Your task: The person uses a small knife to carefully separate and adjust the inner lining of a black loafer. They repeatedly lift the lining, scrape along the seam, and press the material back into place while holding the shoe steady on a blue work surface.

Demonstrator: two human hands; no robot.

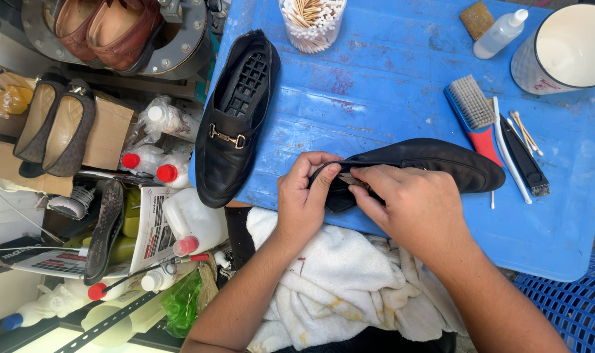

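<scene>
Head view: black loafer (428, 163) lies on its side near the front edge of the blue bench (389, 72), toe twd the right edge. Both hands at its heel end. Left hand (304, 196) pinches the heel rim, thumb on top. Right hand (412, 202) grips the opening, fingers tucked inside. 2nd black loafer (235, 124) sits at the left edge, overhanging. White towel (336, 287) below the hands, off the front edge. Brush (474, 111) nr the right edge.

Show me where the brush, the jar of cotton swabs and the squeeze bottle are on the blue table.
brush (472, 104): head view, on the pale bristles.
jar of cotton swabs (312, 25): head view, on the clear wall with swabs behind it.
squeeze bottle (498, 36): head view, on the pale body.
</scene>
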